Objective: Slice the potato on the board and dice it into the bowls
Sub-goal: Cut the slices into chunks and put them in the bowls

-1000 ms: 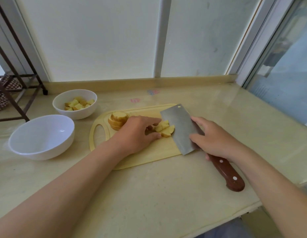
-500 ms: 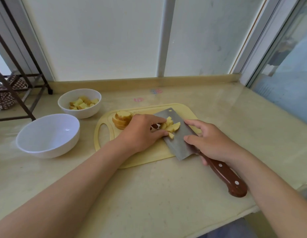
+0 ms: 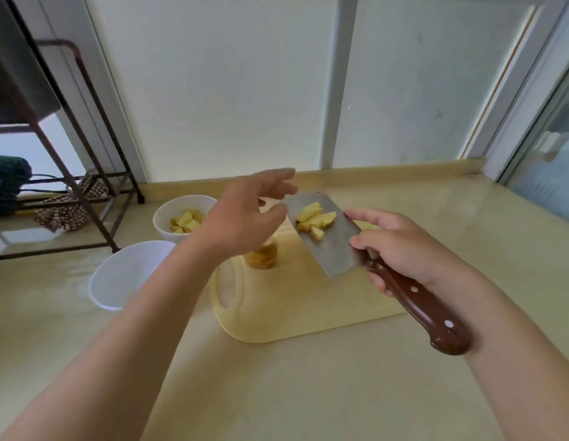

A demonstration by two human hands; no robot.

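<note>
My right hand (image 3: 401,246) grips the brown handle of a cleaver (image 3: 332,240), held flat in the air above the yellow cutting board (image 3: 295,307). A small pile of diced potato (image 3: 315,219) lies on the blade. My left hand (image 3: 245,214) hovers with loose fingers at the blade's left edge, holding nothing. A stack of potato slices (image 3: 262,256) stands on the board, partly hidden by my left wrist. The far white bowl (image 3: 168,219) holds potato cubes. The near white bowl (image 3: 124,275) looks empty.
A dark metal rack (image 3: 69,160) with cloths stands at the left on the beige counter (image 3: 308,393). Frosted window panels close off the back, and a glass pane runs along the right.
The cleaver has lifted off the board with the diced potato on its blade. My left hand has let go of the pieces and risen beside the blade. The view has tilted upward.
</note>
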